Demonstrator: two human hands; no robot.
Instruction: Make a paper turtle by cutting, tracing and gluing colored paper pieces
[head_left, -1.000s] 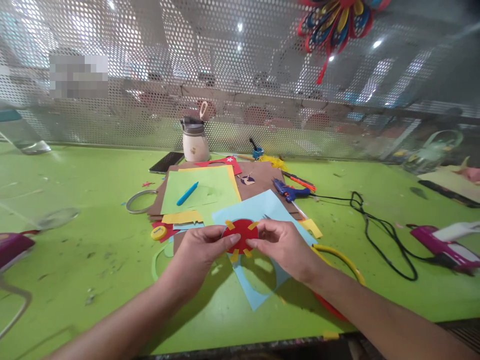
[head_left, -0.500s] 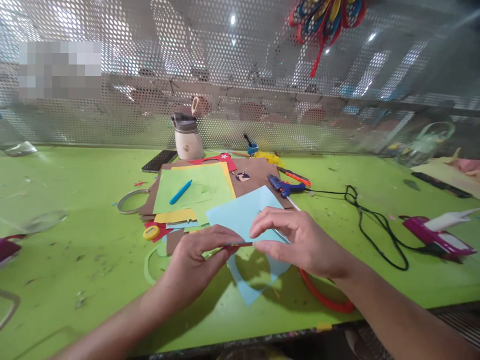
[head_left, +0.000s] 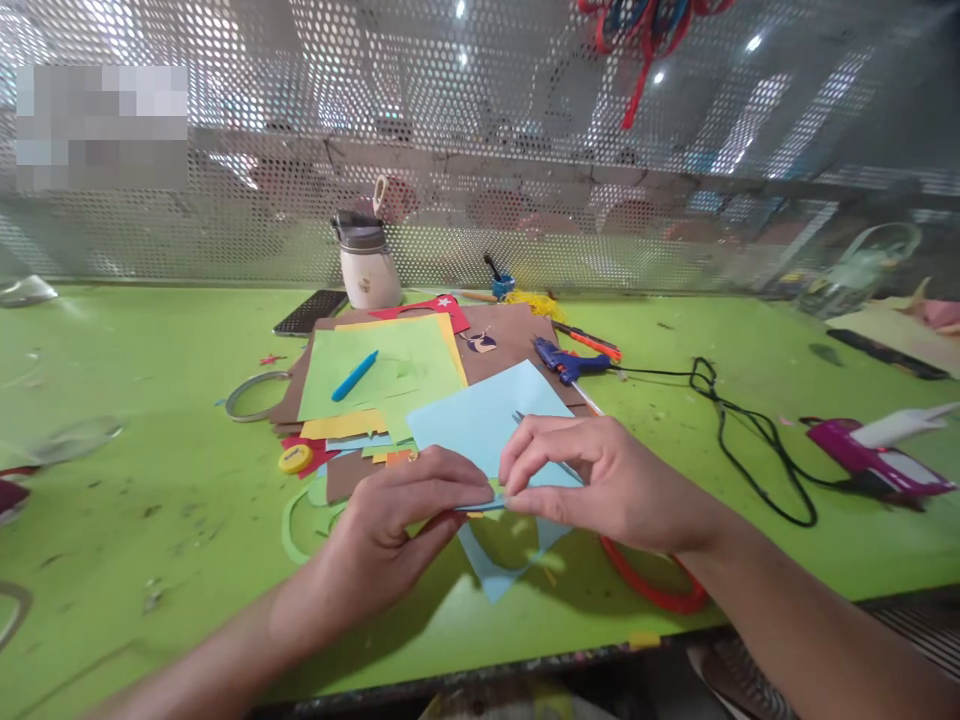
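Between both hands, above the table's front half, is a small thin blue paper piece [head_left: 484, 503], seen nearly edge-on. My left hand [head_left: 416, 510] grips its left side, thumb below and fingers on top. At its right end my right hand [head_left: 592, 480] pinches with thumb and fingertips. A bit of yellow shows under the piece. Beneath the hands lies a light blue sheet [head_left: 487, 415] with a round opening cut in its near part. Scissors with a red handle [head_left: 652, 592] lie on it, partly hidden by my right hand; their metal tip shows beyond my fingers.
A blue pen [head_left: 355, 376] rests on green paper [head_left: 412, 350] over brown card [head_left: 510, 330]. To the right are a blue glue gun [head_left: 574, 362], its black cord [head_left: 724, 440] and a magenta glue gun [head_left: 862, 455]. A white bottle [head_left: 369, 270] and phone [head_left: 311, 312] stand behind.
The paper piece has tilted, so its blue face shows where a dark reddish edge showed before. My left fingers have flattened over it, and my right fingertips have closed on its end.
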